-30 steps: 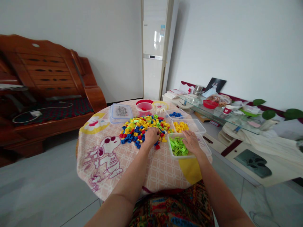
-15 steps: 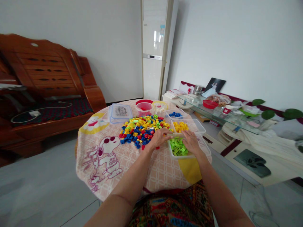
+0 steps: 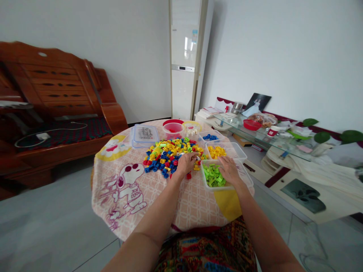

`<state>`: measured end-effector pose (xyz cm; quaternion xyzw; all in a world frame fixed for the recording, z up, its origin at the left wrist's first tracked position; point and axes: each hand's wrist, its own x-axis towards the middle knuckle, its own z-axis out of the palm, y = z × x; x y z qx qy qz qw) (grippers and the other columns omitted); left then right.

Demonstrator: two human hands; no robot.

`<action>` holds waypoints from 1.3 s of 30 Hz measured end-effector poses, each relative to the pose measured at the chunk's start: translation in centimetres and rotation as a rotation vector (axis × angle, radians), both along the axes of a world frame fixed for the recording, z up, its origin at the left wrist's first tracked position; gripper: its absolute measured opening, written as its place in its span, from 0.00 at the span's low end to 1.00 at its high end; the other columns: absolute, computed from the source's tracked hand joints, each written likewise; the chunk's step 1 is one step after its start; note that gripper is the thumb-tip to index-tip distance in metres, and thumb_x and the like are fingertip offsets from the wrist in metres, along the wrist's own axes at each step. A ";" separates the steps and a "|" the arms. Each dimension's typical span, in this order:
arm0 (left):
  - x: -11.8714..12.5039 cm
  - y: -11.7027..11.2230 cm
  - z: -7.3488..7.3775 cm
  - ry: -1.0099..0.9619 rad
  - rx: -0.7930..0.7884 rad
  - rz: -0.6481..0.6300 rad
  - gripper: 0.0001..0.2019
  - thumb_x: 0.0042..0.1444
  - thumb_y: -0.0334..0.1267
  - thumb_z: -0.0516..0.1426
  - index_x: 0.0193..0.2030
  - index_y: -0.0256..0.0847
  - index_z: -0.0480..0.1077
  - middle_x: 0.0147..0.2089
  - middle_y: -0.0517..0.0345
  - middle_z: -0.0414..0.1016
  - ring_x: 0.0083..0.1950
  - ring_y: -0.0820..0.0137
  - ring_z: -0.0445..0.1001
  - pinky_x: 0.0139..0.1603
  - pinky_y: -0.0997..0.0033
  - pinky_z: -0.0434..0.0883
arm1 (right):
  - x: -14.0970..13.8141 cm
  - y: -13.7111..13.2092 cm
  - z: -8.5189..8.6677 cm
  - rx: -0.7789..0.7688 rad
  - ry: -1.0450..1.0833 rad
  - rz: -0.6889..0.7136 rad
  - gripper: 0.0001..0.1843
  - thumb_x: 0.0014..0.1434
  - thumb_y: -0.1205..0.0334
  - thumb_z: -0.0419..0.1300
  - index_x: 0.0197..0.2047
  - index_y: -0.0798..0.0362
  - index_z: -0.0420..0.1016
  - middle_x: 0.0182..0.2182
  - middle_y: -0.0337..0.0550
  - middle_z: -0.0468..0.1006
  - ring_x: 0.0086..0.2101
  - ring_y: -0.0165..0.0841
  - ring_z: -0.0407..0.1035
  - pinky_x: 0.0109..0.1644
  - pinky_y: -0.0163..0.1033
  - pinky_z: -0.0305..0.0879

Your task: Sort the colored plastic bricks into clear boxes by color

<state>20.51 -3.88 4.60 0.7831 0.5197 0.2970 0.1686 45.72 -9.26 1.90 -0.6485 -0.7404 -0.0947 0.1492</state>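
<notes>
My left hand (image 3: 186, 164) reaches into the right side of a mixed pile of toy building bricks (image 3: 163, 156), in blue, yellow, red and green. Its fingers are drawn together at the bricks; anything between the fingertips is too small to make out. A clear plastic box holds green bricks (image 3: 213, 176), just to the pile's right. Over this box's right part lies my right hand (image 3: 229, 172), open, its fingers stretched toward the far rim. Right behind stands another clear box (image 3: 239, 151) with yellow bricks (image 3: 217, 152) at its left.
Farther back are a clear box with blue bricks (image 3: 210, 137), white bricks (image 3: 191, 132) and a pink-rimmed tub (image 3: 172, 128) with red pieces. A blue-edged lidded box (image 3: 144, 136) sits at the back left. A cluttered glass-topped cabinet (image 3: 263, 139) stands at the right, a wooden bench (image 3: 62, 94) left.
My left hand has moved left, from the green bricks' box to the right side of the pile, and its fingers have drawn in. My right hand has barely moved.
</notes>
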 end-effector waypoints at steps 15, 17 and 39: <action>0.4 0.1 -0.1 0.399 0.033 0.159 0.10 0.59 0.40 0.61 0.38 0.36 0.80 0.45 0.38 0.77 0.53 0.51 0.75 0.49 0.60 0.72 | 0.1 0.1 -0.2 -0.010 0.002 -0.019 0.31 0.61 0.65 0.51 0.68 0.55 0.66 0.66 0.52 0.69 0.65 0.45 0.58 0.70 0.54 0.48; 0.4 0.1 -0.2 0.371 0.035 0.153 0.08 0.57 0.39 0.62 0.39 0.37 0.79 0.45 0.40 0.77 0.53 0.53 0.75 0.50 0.61 0.72 | 0.0 0.0 -0.1 -0.017 0.000 -0.029 0.31 0.61 0.65 0.51 0.68 0.55 0.66 0.66 0.52 0.69 0.65 0.45 0.58 0.70 0.54 0.48; 0.9 0.8 -1.1 -0.542 -0.171 -0.384 0.09 0.55 0.40 0.63 0.35 0.35 0.79 0.32 0.56 0.79 0.32 0.71 0.73 0.35 0.74 0.68 | 0.2 0.1 -0.3 0.017 0.011 0.010 0.31 0.61 0.65 0.52 0.67 0.56 0.66 0.64 0.53 0.70 0.63 0.46 0.59 0.70 0.53 0.48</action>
